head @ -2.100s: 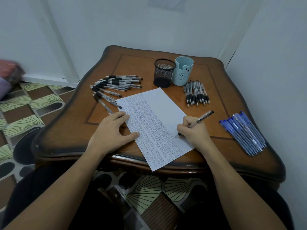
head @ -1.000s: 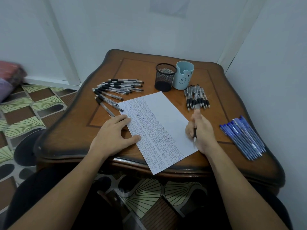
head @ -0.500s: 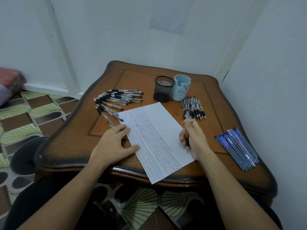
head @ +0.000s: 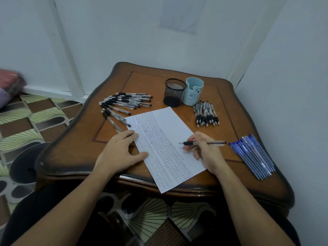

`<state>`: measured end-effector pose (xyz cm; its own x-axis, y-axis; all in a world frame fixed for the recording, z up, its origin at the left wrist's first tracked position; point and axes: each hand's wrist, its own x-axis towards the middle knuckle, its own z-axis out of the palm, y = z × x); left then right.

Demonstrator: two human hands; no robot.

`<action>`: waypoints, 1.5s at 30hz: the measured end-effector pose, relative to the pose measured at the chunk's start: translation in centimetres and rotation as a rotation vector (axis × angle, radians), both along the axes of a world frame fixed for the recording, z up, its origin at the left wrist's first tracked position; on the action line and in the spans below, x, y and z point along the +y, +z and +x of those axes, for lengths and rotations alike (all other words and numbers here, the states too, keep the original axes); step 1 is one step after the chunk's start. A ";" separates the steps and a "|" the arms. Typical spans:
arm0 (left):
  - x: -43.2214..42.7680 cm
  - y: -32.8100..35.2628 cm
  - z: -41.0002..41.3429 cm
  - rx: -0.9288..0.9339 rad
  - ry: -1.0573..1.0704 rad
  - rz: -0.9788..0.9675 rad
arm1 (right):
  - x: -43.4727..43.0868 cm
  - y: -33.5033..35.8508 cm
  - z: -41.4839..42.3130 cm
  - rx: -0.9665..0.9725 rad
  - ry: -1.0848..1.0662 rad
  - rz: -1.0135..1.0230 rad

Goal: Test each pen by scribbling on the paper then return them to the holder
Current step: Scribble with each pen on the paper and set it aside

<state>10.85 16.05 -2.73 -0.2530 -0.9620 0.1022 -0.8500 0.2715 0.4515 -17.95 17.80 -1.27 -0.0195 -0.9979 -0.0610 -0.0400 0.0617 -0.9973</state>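
Note:
A white sheet of paper [head: 174,125], mostly covered in small scribbles, lies tilted on the wooden table [head: 74,148]. My left hand [head: 120,153] lies flat on the sheet's left edge. My right hand [head: 205,151] holds a clear pen with a black grip [head: 214,143] level over the paper's right side, tip pointing left. A black mesh holder [head: 174,92] and a light blue bear-face holder [head: 193,91] stand at the back. Black-grip pens lie fanned at the left [head: 124,103] and bunched at the right [head: 205,113].
A row of blue pens [head: 252,155] lies near the table's right edge. White walls close in behind and to the right. A patterned floor and a dark round object [head: 24,167] are to the left, below the table edge.
My right hand turned the pen from pointing down beside the paper to lying level over it, tip to the left. The left hand stayed on the paper. The view tilted upward.

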 end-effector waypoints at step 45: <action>-0.1 -0.3 0.1 -0.023 -0.009 0.015 | -0.9 0.5 0.8 0.052 -0.172 0.066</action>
